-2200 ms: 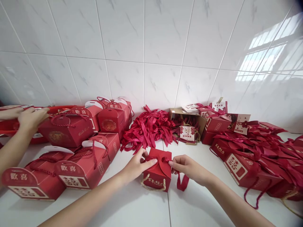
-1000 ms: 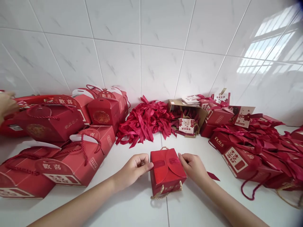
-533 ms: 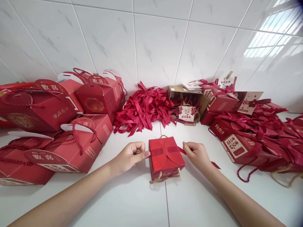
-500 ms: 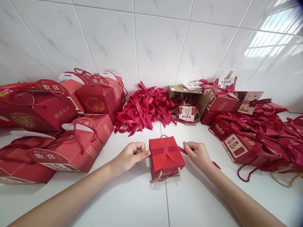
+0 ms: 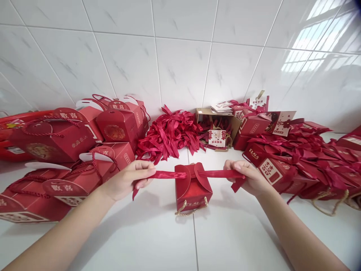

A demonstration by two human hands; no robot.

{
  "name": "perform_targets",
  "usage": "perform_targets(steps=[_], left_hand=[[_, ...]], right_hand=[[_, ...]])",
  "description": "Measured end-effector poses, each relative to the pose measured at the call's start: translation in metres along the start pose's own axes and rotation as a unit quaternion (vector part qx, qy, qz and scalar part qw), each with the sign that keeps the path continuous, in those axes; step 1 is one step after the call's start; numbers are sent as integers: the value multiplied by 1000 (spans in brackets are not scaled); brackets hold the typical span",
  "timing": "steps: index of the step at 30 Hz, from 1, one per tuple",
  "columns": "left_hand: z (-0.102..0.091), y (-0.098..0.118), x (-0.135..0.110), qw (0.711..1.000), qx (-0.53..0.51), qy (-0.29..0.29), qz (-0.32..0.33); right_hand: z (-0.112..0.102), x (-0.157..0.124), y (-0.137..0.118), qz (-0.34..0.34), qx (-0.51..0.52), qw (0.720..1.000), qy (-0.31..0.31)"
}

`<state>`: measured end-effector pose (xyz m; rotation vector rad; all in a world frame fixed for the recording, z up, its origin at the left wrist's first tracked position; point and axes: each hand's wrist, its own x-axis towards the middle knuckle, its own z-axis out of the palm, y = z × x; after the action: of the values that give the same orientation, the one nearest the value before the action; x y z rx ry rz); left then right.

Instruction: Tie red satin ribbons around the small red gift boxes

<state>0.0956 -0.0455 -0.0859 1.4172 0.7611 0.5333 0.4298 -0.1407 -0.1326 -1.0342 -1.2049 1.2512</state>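
Red ribbon [image 5: 169, 175], pinched in both hands [image 5: 129, 178] [image 5: 249, 177], spans open tabletop [image 5: 225, 226] beyond either edge of the box [image 5: 194, 191].

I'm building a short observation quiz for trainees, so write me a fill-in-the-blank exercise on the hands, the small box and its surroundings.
1. At the small red gift box, the left hand and right hand each hold part of a red ____.
2. The pile of loose ribbons lies to the ____ of the open cardboard box.
3. The wall is covered with white ____.
4. The boxes tied with bows crowd the person's ____ side.

Missing words: ribbon; left; tiles; right.
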Motion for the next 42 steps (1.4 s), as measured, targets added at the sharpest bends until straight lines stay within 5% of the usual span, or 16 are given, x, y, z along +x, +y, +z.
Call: perform_targets(steps=[5, 12, 18, 24, 27, 35, 42], left_hand=[[-4, 20, -8, 987, -137, 6, 81], [16, 56, 1, 960, -202, 92, 169], [33, 88, 8, 951, -189, 66, 237], [47, 96, 15, 930, -125, 95, 331], [52, 96, 19, 927, -120, 105, 339], [57, 103, 18, 936, -121, 91, 317], [63, 104, 21, 939, -170, 85, 287]], right_hand=[[6, 1, -9, -58, 121, 991, -11], [31, 15, -56, -118, 23, 993, 12], [60, 26, -84, -197, 17, 980, 10], [83, 38, -93, -261, 36, 954, 142], [89, 41, -101, -295, 50, 940, 162], [98, 37, -117, -227, 91, 961, 132], [104, 37, -118, -249, 105, 957, 104]])
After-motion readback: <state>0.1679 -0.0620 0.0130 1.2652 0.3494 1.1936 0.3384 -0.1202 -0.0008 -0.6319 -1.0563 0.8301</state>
